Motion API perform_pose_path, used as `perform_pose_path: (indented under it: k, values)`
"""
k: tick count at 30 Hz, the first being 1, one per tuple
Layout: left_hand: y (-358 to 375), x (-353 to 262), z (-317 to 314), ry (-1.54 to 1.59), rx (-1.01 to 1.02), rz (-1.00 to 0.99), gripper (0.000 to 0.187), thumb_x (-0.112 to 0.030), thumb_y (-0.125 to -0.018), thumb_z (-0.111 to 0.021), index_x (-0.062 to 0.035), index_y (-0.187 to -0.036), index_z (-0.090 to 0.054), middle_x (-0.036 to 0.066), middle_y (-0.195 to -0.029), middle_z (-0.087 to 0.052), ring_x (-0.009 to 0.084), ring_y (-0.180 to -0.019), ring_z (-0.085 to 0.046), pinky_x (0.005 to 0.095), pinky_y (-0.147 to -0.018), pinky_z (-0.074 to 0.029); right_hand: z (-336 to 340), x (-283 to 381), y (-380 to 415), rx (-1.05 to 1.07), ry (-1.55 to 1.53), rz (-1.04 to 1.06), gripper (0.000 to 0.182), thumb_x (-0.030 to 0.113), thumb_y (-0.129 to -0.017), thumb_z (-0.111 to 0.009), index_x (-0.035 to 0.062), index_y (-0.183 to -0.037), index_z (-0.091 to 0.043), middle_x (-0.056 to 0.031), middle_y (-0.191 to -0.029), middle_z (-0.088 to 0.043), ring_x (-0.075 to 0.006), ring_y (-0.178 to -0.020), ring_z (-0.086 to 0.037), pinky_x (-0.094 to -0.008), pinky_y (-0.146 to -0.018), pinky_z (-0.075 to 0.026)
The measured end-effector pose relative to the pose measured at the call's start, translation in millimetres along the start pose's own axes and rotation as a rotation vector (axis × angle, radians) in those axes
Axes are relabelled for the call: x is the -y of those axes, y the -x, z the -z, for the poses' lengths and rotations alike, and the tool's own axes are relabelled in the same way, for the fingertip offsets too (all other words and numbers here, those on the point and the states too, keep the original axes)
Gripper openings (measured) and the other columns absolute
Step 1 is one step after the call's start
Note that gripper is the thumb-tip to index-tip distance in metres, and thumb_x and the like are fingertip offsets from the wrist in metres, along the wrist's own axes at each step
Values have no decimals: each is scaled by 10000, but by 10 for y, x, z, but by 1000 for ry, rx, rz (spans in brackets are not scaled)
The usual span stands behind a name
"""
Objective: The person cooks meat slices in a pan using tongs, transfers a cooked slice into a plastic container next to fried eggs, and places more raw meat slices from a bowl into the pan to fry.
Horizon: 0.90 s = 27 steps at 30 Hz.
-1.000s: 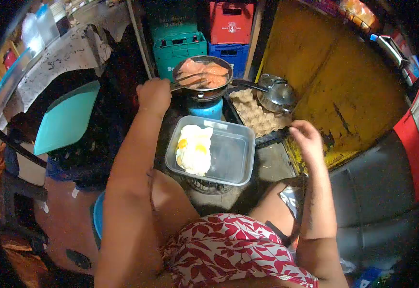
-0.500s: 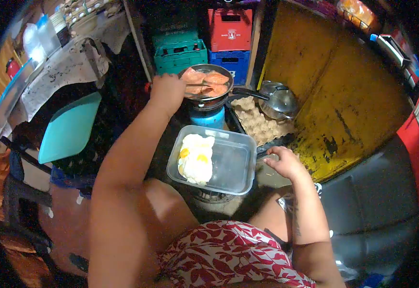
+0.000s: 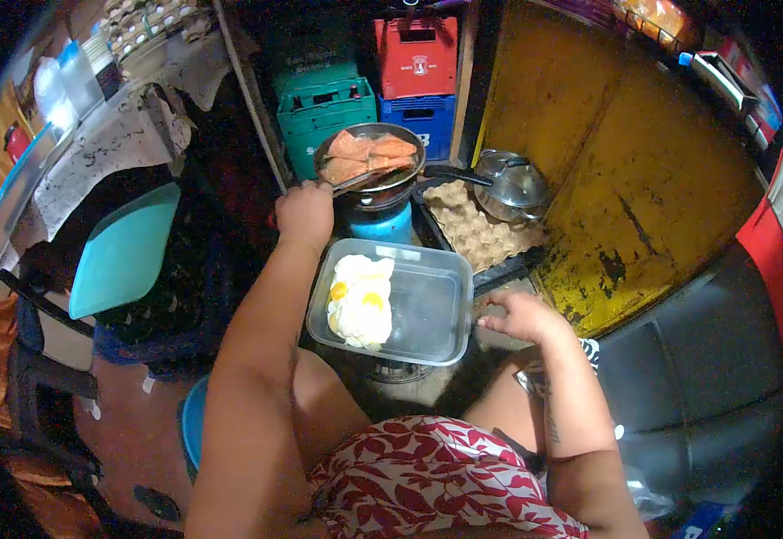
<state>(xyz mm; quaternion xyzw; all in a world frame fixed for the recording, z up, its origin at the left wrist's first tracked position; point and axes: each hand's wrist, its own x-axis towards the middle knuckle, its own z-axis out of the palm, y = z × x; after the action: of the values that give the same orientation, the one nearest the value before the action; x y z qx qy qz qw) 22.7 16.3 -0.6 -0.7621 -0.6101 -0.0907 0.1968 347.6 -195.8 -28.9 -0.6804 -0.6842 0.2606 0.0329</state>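
Observation:
My left hand (image 3: 306,214) is closed around a long metal cooking utensil (image 3: 353,182) with a red handle end, reaching over a frying pan's (image 3: 420,154) near edge. Flat orange-pink slices (image 3: 369,154) lie in the pan, which sits on a burner above a blue gas canister (image 3: 387,225). In front of me is a clear plastic container (image 3: 427,314) with fried eggs (image 3: 360,310) heaped in its left half, yolks showing. My right hand (image 3: 522,316) has thumb and fingers curled at the container's right rim.
The pan's black handle points right, towards a lidded pot (image 3: 510,186) on an egg tray (image 3: 468,225). Green (image 3: 324,110), red (image 3: 416,58) and blue crates stand behind. A teal lid (image 3: 127,251) is at left, a yellow panel (image 3: 634,162) at right.
The utensil and my left hand have come down and nearer the pan's front edge. My right hand has moved left onto the container's rim. The whole view has shifted slightly.

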Motion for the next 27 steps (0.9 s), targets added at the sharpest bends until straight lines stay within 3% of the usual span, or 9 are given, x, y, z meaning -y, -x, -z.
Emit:
perform_pose_path:
  k: [9,14,16,17,19,23,25,26,27]
  values:
    - [-119,288,178,404,75,142,261,-278,-802,-741,-120,-1008,-717,154,-998,-715,365,-957,-677,495,-799,-529,-41,-12,-10,131,30,49,576,469,-883,-676,101,-1318,-590,-213,-1264,-634,-382,-1191,-591,-429,-1031,-453]
    - [-186,414,237,304,83,103,259,-293,-800,-744,-131,-1002,-728,137,-997,-719,355,-953,-680,494,-790,-527,-78,-36,2,144,36,74,592,478,-894,-665,87,-1330,-572,-223,-1241,-642,-386,-1160,-606,-426,-1002,-473]
    - [-181,408,371,375,92,191,269,-295,-788,-750,-132,-1001,-733,134,-992,-721,355,-954,-681,490,-789,-529,-75,-52,-14,211,-51,54,618,540,-876,-648,150,-1350,-568,-152,-1361,-592,-367,-1284,-531,-619,-1075,-343]
    - [-201,410,378,373,92,188,269,-295,-788,-750,-132,-1001,-733,134,-992,-721,355,-954,-681,490,-789,-529,-69,-40,-2,209,-55,54,618,540,-876,-648,150,-1350,-568,-152,-1361,-592,-367,-1284,-531,-619,-1075,-343]
    - [-266,434,385,351,49,182,271,-287,-783,-748,-136,-1007,-735,137,-1003,-722,350,-958,-682,483,-800,-535,13,108,77,201,63,5,615,541,-872,-650,136,-1329,-584,-173,-1330,-608,-379,-1249,-556,-519,-1062,-407]
    - [-500,395,328,267,35,173,259,-276,-793,-731,-144,-1016,-738,143,-1027,-722,353,-971,-685,481,-811,-541,26,136,88,227,54,59,625,542,-868,-654,137,-1339,-579,-176,-1322,-613,-383,-1240,-563,-515,-1065,-406]
    - [-626,308,302,263,32,246,251,-266,-828,-684,-128,-1029,-738,160,-1037,-721,360,-992,-688,482,-812,-550,-43,67,48,218,45,107,629,540,-867,-654,148,-1351,-568,-169,-1325,-613,-382,-1247,-559,-605,-1067,-362]
    - [-699,255,288,264,34,236,251,-266,-828,-684,-128,-1029,-738,160,-1037,-721,360,-992,-688,482,-812,-550,-54,40,53,216,38,99,629,540,-867,-654,148,-1351,-568,-169,-1325,-613,-382,-1247,-559,-605,-1067,-362]
    - [-757,179,302,228,41,249,235,-246,-850,-647,-117,-1021,-743,165,-1039,-722,363,-998,-690,482,-816,-553,-23,79,78,217,56,80,610,523,-872,-658,143,-1340,-568,-186,-1302,-619,-384,-1229,-567,-540,-1052,-397]
